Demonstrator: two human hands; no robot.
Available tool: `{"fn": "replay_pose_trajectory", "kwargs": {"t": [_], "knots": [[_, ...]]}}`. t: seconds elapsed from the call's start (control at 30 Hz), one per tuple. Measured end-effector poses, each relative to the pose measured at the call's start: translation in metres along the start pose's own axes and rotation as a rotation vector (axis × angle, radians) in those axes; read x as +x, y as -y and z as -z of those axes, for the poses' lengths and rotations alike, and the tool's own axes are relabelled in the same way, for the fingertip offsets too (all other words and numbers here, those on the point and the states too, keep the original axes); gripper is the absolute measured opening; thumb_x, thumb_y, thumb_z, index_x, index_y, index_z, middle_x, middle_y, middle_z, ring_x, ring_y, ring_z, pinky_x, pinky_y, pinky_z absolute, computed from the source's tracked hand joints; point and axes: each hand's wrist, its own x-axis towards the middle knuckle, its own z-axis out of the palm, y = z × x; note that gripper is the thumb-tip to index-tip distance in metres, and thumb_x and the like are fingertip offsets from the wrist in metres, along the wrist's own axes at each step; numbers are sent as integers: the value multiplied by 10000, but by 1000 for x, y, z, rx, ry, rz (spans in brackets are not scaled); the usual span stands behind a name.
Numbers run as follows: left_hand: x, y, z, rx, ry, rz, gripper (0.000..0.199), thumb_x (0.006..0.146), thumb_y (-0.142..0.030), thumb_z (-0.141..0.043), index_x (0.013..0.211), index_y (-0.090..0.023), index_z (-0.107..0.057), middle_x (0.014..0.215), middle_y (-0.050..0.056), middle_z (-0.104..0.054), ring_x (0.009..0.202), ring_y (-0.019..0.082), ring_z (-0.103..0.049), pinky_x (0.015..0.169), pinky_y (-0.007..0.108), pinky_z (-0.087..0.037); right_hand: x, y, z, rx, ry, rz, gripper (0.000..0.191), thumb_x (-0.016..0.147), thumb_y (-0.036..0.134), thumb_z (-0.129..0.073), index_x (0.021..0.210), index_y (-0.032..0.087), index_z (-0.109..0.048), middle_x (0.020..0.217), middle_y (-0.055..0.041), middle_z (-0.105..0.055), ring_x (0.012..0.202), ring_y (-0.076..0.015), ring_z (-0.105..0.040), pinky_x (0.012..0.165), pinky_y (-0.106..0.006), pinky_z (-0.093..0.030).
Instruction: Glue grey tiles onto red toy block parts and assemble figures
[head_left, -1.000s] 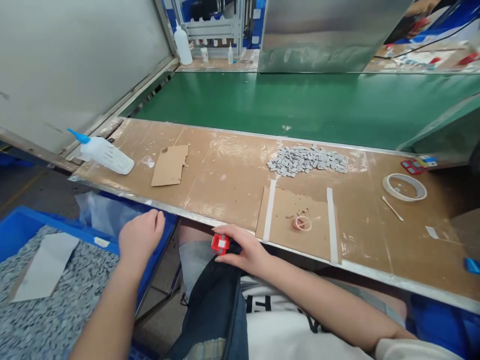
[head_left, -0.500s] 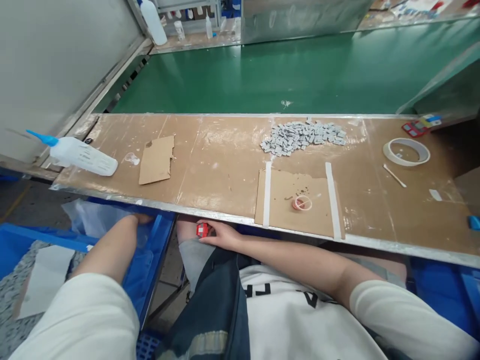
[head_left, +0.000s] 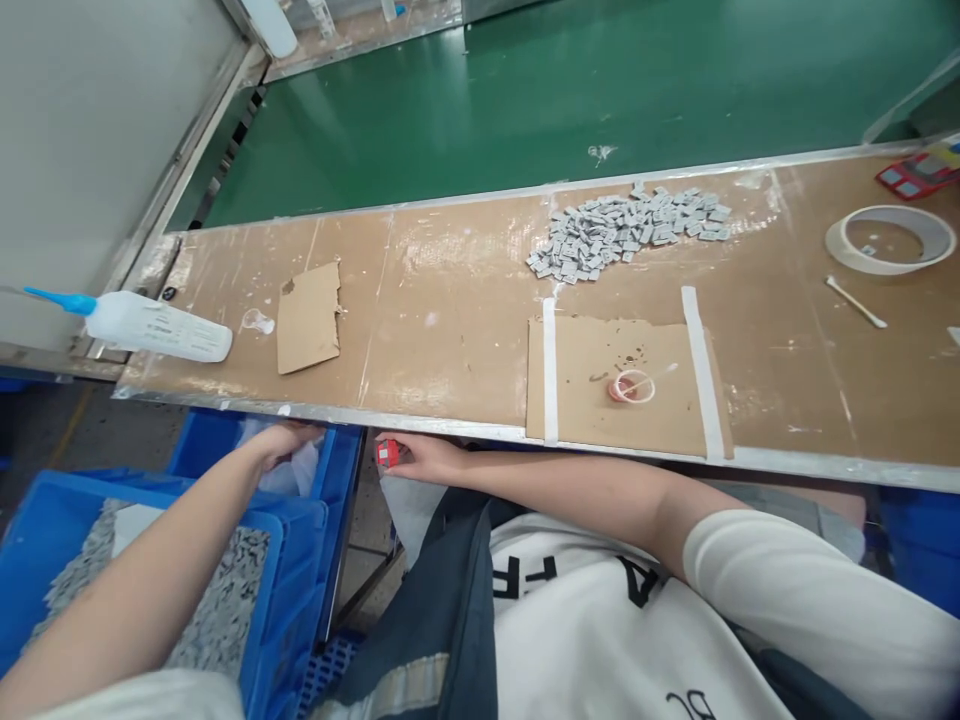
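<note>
My right hand (head_left: 429, 458) is closed on a small red block-like piece (head_left: 388, 453) with a pale face, just below the table's front edge. My left hand (head_left: 286, 440) reaches down to the left, under the table edge, into a blue crate (head_left: 196, 440). A clear plastic bag (head_left: 304, 468) lies against that hand. The left fingers are hidden by the edge and the bag.
On the table lie grey tiles (head_left: 600, 235), a taped cardboard sheet (head_left: 581, 400), a small cup (head_left: 622, 388) of reddish stuff, a tape roll (head_left: 840, 240), a cotton swab (head_left: 855, 302), and a blue-tipped bottle (head_left: 161, 328). A blue bin (head_left: 300, 540) of grey pieces stands left.
My left hand has come back from deeper under the table edge, so more of it shows beside the bag. My right hand still holds the red piece. The view has tilted down and turned.
</note>
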Motion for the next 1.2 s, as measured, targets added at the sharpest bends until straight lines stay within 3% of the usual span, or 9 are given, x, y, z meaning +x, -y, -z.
{"fn": "replay_pose_trajectory", "kwargs": {"t": [0.07,0.17,0.27,0.37,0.67,0.8,0.9,1.03,1.2], "knots": [[-21,3,10,-31,-7,-32,508,746,-649,-836,980,-202,-776,999,105,-844,1013,341,-773,797,356,-600,8,2,-7,-40,-19,-14,628,903,280,-869,1490,207,-659,1330,-106,-783,1155,-237,-763,1091,-389,-589],[-58,5,15,-88,-80,-107,589,780,-768,-736,972,-212,-766,935,82,-813,913,327,-736,768,354,-559,19,6,-18,-94,-31,2,660,897,292,-876,1511,193,-653,1364,-131,-772,1207,-262,-751,1101,-401,-574],[-89,-3,3,-205,-42,-156,662,802,-826,-707,1034,-209,-772,944,77,-799,865,290,-706,787,352,-551,29,9,-29,-118,-57,1,676,918,293,-858,1542,172,-629,1412,-160,-759,1280,-282,-737,1133,-413,-554],[-104,-15,-15,-258,19,-215,697,793,-858,-704,1038,-212,-795,1000,88,-810,970,311,-714,893,372,-570,37,9,-38,-154,-101,-17,663,920,292,-853,1534,175,-633,1465,-170,-739,1343,-299,-717,1161,-424,-540],[-89,-25,-38,-347,117,-133,551,758,-706,-696,984,-204,-721,998,100,-783,914,288,-717,717,348,-598,45,11,-43,-205,-123,-38,510,918,282,-840,1393,172,-691,1397,-153,-767,1309,-324,-718,1102,-405,-544],[-82,-25,-48,-247,69,-82,484,714,-640,-726,953,-242,-592,839,52,-719,725,253,-685,600,328,-537,45,13,-40,-234,-117,-30,378,930,265,-803,1283,168,-710,1281,-117,-790,1198,-290,-726,1013,-351,-538],[-82,-26,-56,-76,19,-80,365,829,-609,-606,935,-270,-520,829,55,-703,737,277,-698,674,368,-535,44,15,-38,-225,-135,-11,300,933,265,-792,1206,167,-718,1194,-91,-787,1111,-260,-715,965,-327,-526],[-86,-29,-65,16,-35,-167,343,936,-564,-375,981,-271,-547,1009,123,-750,1013,349,-736,887,433,-552,42,18,-36,-203,-145,16,226,942,272,-784,1131,166,-720,1091,-57,-762,996,-217,-681,904,-303,-509],[-91,-35,-66,108,-66,-205,406,982,-586,-312,993,-267,-562,1009,130,-762,997,351,-735,840,405,-527,40,18,-37,-84,-179,11,190,923,252,-802,1072,176,-712,970,-10,-734,903,-182,-655,841,-278,-503]]}}
